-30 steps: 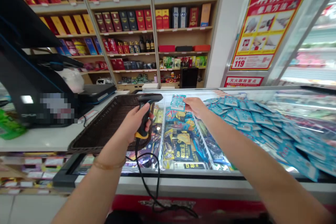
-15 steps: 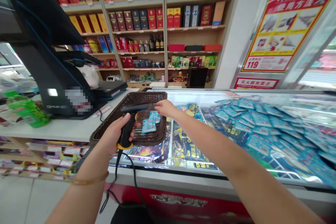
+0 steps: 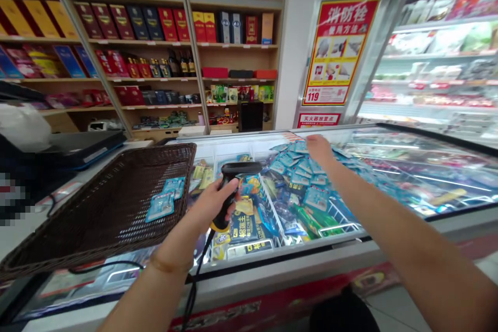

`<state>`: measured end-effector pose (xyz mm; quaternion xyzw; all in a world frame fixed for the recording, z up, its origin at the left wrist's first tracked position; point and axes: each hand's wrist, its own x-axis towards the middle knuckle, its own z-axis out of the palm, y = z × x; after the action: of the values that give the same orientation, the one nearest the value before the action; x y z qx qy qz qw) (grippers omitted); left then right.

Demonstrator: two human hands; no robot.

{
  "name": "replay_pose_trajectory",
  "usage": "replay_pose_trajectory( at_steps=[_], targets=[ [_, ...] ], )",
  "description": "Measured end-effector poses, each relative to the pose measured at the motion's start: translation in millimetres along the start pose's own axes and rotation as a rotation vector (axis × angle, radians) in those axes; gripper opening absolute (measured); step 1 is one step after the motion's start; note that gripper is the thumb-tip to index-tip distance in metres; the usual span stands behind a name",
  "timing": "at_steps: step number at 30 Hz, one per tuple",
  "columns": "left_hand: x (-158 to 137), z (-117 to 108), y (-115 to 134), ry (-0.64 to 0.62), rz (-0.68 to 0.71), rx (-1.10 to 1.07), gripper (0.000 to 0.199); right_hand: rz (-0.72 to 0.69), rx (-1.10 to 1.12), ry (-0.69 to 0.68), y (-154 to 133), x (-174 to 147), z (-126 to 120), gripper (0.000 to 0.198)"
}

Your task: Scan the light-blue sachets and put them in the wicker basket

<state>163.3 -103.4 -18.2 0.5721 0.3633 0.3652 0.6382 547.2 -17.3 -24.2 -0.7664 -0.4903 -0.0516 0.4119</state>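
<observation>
My left hand [image 3: 223, 202] is wrapped round the handle of a black-and-yellow barcode scanner [image 3: 241, 167], held over the freezer with its cord hanging down. At the far part of a heap of small blue packets [image 3: 315, 199], my right hand [image 3: 319, 149] reaches down. Its fingers are hidden behind the back of the hand, so I cannot see whether a packet is in them. Two blue packets [image 3: 160, 206] lie overlapping near the right side of a brown woven basket [image 3: 116, 176], to the left of the scanner.
Under the glass top of the chest freezer [image 3: 272, 264] are colourful packs in wire baskets. A dark scale-like device [image 3: 85, 145] stands on the counter at left. Shelves of boxed bottles [image 3: 167, 44] line the back, and a lit display fridge [image 3: 439, 57] is at right.
My view has swung to the right. My right hand has moved from the basket to the heap of packets, and my left hand has carried the scanner rightward out over the freezer.
</observation>
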Motion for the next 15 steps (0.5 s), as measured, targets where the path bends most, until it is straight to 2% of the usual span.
replay_pose_trajectory(
  at_steps=[3, 6, 10, 15],
  targets=[
    [28.4, 23.7, -9.4, -0.017, 0.053, 0.043, 0.048, 0.062, -0.217, -0.121, 32.2, 18.0, -11.9, 0.043],
    [51.2, 30.3, -22.3, 0.002, 0.117, 0.009, 0.048, 0.074, -0.439, -0.175, 39.7, 31.5, -3.7, 0.051],
    [66.0, 17.5, -41.2, -0.025, 0.118, 0.011, 0.049, 0.092, -0.592, -0.236, 30.9, 48.5, 18.0, 0.072],
    [66.5, 1.9, -50.7, 0.045, 0.096, -0.007, 0.049, 0.107, -0.564, -0.303, 23.6, 68.1, 36.2, 0.084]
  ],
)
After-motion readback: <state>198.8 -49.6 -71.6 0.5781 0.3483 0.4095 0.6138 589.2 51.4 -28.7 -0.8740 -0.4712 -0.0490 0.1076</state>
